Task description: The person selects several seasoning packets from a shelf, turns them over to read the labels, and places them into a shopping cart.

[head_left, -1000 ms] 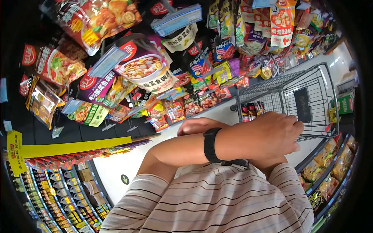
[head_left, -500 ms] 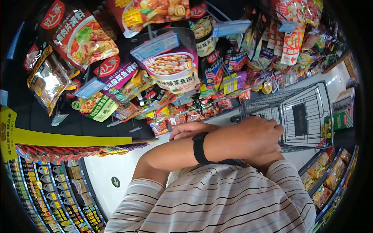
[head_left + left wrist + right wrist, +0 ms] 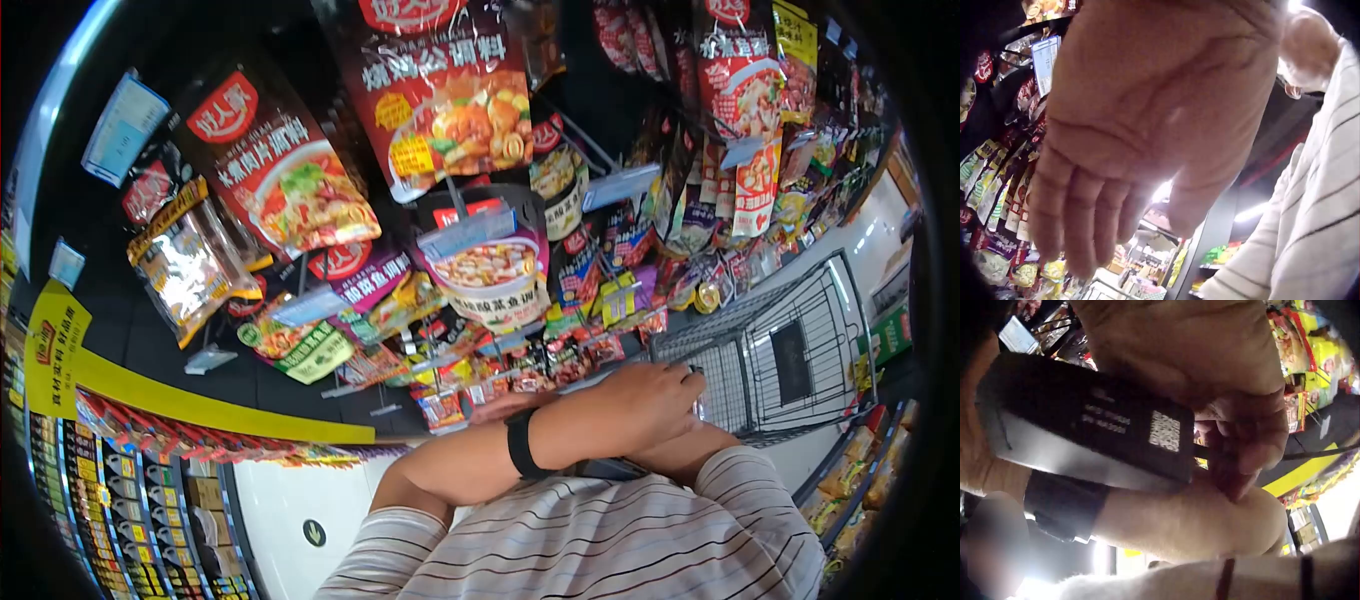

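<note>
My arms are crossed in front of my striped shirt (image 3: 590, 535). The left arm, with a black wristband (image 3: 522, 446), lies over the right one. My left hand (image 3: 655, 400) overlaps the right forearm in the head view; its palm and loosely extended fingers (image 3: 1080, 225) show bare in the left wrist view. Beyond the left forearm, my right hand (image 3: 510, 404) is partly hidden and near the hanging packets. In the right wrist view its fingers (image 3: 1250, 447) are loosely bent beside a black box with a printed code (image 3: 1104, 425), which sits at the banded left forearm.
Seasoning packets (image 3: 455, 110) hang on hooks with price tags (image 3: 480, 235) ahead. A wire shopping cart (image 3: 770, 360) stands on the right. A yellow shelf strip (image 3: 200, 405) runs at the left, above stocked shelves (image 3: 130, 510).
The head view has tilted up, so shelf goods, cart and arms sit lower in it. The arms stay crossed. Jars seen in the cart a second ago are now hidden.
</note>
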The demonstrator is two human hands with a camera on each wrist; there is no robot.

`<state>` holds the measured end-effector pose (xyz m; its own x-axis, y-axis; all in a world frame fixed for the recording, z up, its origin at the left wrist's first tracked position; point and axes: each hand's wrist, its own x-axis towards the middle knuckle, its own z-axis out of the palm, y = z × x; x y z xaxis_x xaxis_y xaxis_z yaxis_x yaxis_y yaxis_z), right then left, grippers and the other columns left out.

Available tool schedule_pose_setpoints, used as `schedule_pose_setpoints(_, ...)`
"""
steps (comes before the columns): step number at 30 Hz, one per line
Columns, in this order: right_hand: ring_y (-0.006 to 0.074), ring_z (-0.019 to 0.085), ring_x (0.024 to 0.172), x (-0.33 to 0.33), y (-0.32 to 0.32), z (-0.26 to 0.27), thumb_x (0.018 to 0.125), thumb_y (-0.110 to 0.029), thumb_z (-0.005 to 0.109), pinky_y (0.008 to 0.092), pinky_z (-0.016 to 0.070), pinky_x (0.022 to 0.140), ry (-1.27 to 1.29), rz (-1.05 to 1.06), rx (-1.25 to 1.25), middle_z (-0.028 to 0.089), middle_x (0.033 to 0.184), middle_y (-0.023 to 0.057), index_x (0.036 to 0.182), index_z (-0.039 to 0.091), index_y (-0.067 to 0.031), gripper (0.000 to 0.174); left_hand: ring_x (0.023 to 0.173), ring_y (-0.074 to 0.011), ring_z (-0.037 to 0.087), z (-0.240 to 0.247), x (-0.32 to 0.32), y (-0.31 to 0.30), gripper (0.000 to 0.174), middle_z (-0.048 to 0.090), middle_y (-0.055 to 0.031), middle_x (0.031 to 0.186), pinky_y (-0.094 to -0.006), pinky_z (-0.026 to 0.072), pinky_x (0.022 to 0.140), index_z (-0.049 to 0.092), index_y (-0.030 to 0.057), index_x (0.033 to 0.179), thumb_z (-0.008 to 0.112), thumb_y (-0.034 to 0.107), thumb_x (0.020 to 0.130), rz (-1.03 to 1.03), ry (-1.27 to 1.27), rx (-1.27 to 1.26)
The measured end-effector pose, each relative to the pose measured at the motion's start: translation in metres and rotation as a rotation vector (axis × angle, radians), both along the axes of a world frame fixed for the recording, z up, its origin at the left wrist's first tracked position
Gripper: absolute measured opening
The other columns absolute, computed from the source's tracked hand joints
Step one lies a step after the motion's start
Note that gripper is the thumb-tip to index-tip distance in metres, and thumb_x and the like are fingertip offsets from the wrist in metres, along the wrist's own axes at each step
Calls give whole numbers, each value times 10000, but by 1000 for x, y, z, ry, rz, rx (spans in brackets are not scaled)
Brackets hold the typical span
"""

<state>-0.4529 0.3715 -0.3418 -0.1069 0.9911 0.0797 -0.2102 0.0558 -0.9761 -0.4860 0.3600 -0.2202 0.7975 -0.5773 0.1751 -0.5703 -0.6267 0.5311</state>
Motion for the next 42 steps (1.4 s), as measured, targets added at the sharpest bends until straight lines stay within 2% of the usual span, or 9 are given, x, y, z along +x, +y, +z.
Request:
schedule_pose_setpoints(9,173,656,958,21,-21,11,949,-359,628,309,573,752,5,-153,-59,645,1149,91,1256,577,-39,447,1038,-318,663,23,-4,51,428,647,-176,1156,-387,527,884,542,25,1291,576,308,973,72,233,-264)
schedule_pose_setpoints(13,169,655,959,38,-40,23,950,-373,629,309,575,749,9,-231,-87,646,1153,87,1249,583,-39,451,1058,-227,666,35,-35,90,369,662,-144,1178,-327,520,902,550,11,1306,567,206,993,372,290,-441)
schedule_pose_setpoints(19,197,679,929,64,-65,53,1019,-338,541,313,569,712,82,-280,-147,674,1060,137,1176,583,5,379,1074,-221,648,47,-88,119,315,649,-162,1183,-344,516,917,557,-37,1273,495,98,994,774,183,-696)
schedule_pose_setpoints(23,192,680,903,75,-76,71,1022,-298,539,307,558,707,54,-304,-40,674,1060,150,1178,582,7,344,996,-236,665,65,-121,137,312,652,-176,1146,-344,531,866,552,-54,1255,475,106,1000,934,-67,-654)
schedule_pose_setpoints(25,188,688,897,75,-81,87,1028,-243,526,305,554,728,23,-311,-4,675,1062,152,1168,582,5,289,1012,-226,661,84,-133,144,278,649,-158,1156,-338,527,879,574,-41,1237,499,64,991,964,-190,-637)
schedule_pose_setpoints(29,173,669,901,72,-88,119,1021,-279,533,303,541,741,-53,-367,102,671,1073,109,1172,578,-7,315,991,-226,665,112,-139,145,327,645,-171,1156,-324,531,831,563,-46,1227,478,209,1041,1073,-391,-479)
schedule_pose_setpoints(33,164,638,1031,69,-86,158,994,-247,577,318,526,826,-56,-542,357,619,1173,120,1192,557,-5,313,1083,-246,640,118,-128,135,343,619,-174,1219,-336,526,875,555,-45,1252,490,215,1038,1033,-405,-455)
schedule_pose_setpoints(39,325,558,1224,101,-42,203,949,-181,607,403,453,1035,-646,-1067,694,535,1304,232,1350,463,42,481,1244,-277,550,103,-96,117,395,555,-179,1321,-384,467,1008,511,-47,1326,498,220,1036,1022,-366,-406)
schedule_pose_setpoints(42,406,497,1267,112,-15,210,910,-229,626,439,406,1073,-834,-1218,557,504,1304,294,1373,413,74,593,1262,-280,534,101,-86,107,405,543,-178,1335,-393,444,1039,501,-47,1337,489,226,1039,1036,-346,-362)
